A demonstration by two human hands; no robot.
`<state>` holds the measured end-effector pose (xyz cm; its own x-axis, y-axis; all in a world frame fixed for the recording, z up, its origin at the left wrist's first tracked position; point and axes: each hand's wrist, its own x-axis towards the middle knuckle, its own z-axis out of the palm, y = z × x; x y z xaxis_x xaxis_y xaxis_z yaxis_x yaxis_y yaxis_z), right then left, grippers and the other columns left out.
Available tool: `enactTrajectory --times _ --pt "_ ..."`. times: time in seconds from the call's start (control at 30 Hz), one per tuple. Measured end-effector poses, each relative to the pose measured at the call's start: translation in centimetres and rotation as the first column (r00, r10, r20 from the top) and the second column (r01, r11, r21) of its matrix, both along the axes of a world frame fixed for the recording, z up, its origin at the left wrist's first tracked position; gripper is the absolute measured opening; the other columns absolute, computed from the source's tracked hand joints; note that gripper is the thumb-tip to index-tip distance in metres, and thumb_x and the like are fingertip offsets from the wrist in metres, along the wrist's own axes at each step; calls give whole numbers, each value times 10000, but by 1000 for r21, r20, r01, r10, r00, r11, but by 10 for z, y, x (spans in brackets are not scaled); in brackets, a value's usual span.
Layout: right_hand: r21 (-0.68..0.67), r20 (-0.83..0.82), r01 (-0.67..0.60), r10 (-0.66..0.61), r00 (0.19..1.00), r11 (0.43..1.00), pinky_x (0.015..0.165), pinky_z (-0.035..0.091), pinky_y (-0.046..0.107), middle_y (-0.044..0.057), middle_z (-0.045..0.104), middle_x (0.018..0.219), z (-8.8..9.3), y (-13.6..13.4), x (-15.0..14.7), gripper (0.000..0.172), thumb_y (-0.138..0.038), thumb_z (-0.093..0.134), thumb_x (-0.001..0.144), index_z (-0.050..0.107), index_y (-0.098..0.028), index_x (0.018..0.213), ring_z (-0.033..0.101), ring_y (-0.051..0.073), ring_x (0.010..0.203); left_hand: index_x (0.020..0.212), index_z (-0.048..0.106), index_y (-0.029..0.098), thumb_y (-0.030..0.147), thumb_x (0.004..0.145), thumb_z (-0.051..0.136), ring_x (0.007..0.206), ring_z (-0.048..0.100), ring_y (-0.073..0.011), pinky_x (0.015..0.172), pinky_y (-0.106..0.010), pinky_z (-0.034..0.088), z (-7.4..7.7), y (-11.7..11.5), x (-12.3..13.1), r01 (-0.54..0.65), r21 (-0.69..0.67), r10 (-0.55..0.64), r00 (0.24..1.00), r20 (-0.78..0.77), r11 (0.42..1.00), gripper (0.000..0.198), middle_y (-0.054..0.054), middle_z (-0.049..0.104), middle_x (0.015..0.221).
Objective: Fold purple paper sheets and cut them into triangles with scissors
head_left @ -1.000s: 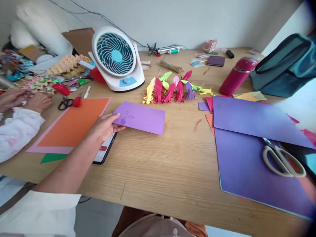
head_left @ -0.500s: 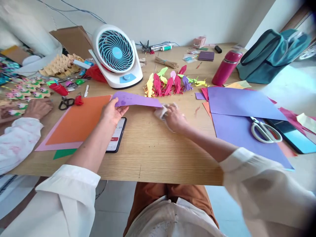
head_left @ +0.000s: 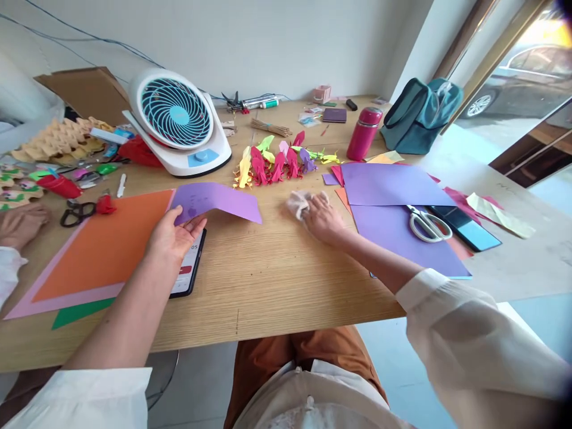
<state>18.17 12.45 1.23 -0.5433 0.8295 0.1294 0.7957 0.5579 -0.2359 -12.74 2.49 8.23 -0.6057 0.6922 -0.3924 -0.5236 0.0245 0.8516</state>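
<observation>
My left hand (head_left: 176, 234) pinches the left end of a purple paper strip (head_left: 218, 199), which has dark damp-looking spots and is raised above the table. Beneath that hand a phone (head_left: 190, 268) lies partly covered. My right hand (head_left: 325, 219) presses a crumpled white tissue (head_left: 298, 204) against the wooden tabletop, a little right of the strip's free end. Behind the strip stand several folded paper figures (head_left: 277, 165) in red, yellow, green and purple. Orange paper (head_left: 107, 244) lies left of the phone, on top of pink paper.
A white fan (head_left: 176, 119) stands at the back left. Purple sheets (head_left: 402, 238) with white-handled scissors (head_left: 429, 226) and a dark phone (head_left: 469, 229) lie at right. Behind are a pink bottle (head_left: 364, 134) and a teal bag (head_left: 420, 116). A co-worker's hand (head_left: 22, 223) rests at far left.
The view has turned to the right. My right hand and the tissue have moved away from the strip's right end onto the tabletop; my left hand still holds the strip, now more bent.
</observation>
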Motion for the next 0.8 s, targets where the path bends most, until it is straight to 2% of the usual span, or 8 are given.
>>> enactTrajectory --times 0.07,0.17,0.27,0.37,0.43,0.53,0.7,0.8 --pt "7 -15 105 -105 994 994 1170 258 636 227 427 1566 3 20 6 532 -246 270 1023 423 -69 1501 295 379 1502 942 573 199 95 916 541 819 726 -119 801 -249 603 1 -6 5 -3 -5 3 1000 9 1000 112 -25 724 869" --pt "1 -21 109 -109 994 994 1161 289 621 214 431 1572 0 2 2 530 -270 316 1017 417 -98 1508 306 379 1502 944 590 197 115 933 524 839 730 -126 809 -254 604 3 -3 14 16 34 -17 999 28 999 106 -31 728 871" --pt "-15 -11 -37 37 999 999 1173 336 551 190 419 1596 -6 -55 -1 529 -346 371 1027 455 -118 1497 336 346 1503 946 607 192 136 937 537 857 730 -151 836 -302 603 10 7 26 57 113 -61 998 32 992 90 -24 730 859" --pt "-21 -8 -230 230 973 973 1197 344 500 144 388 1626 -8 -108 7 567 -408 450 1015 442 -156 1523 338 306 1513 929 607 203 171 950 533 848 720 -142 871 -310 594 26 16 35 76 208 -80 997 11 975 83 12 721 822" --pt "11 -19 -374 374 927 927 1197 346 516 167 363 1634 -7 -128 13 583 -420 409 1037 410 -126 1541 314 310 1524 929 605 211 199 960 519 844 709 -123 872 -281 587 39 21 37 97 299 -95 995 -21 949 92 31 721 829" --pt "22 -36 -494 494 869 869 1232 299 505 195 362 1628 -5 -135 19 591 -414 374 1054 403 -77 1538 291 312 1533 965 601 222 225 958 509 851 690 -103 859 -248 572 48 29 32 121 396 -92 991 -92 910 92 44 725 871" --pt "39 -66 -510 512 857 859 1237 298 509 194 313 1650 -2 -129 21 554 -378 407 1045 433 -95 1521 232 312 1553 945 565 194 161 882 575 792 663 -108 802 -268 541 24 45 11 96 255 -60 988 -144 962 73 29 703 808" --pt "66 -84 -500 504 859 863 1220 334 513 194 412 1593 -1 -132 21 509 -373 412 1045 497 -102 1468 307 313 1519 907 538 194 111 801 627 734 639 -104 745 -250 515 12 47 -3 72 179 -42 985 -166 981 162 45 676 736"
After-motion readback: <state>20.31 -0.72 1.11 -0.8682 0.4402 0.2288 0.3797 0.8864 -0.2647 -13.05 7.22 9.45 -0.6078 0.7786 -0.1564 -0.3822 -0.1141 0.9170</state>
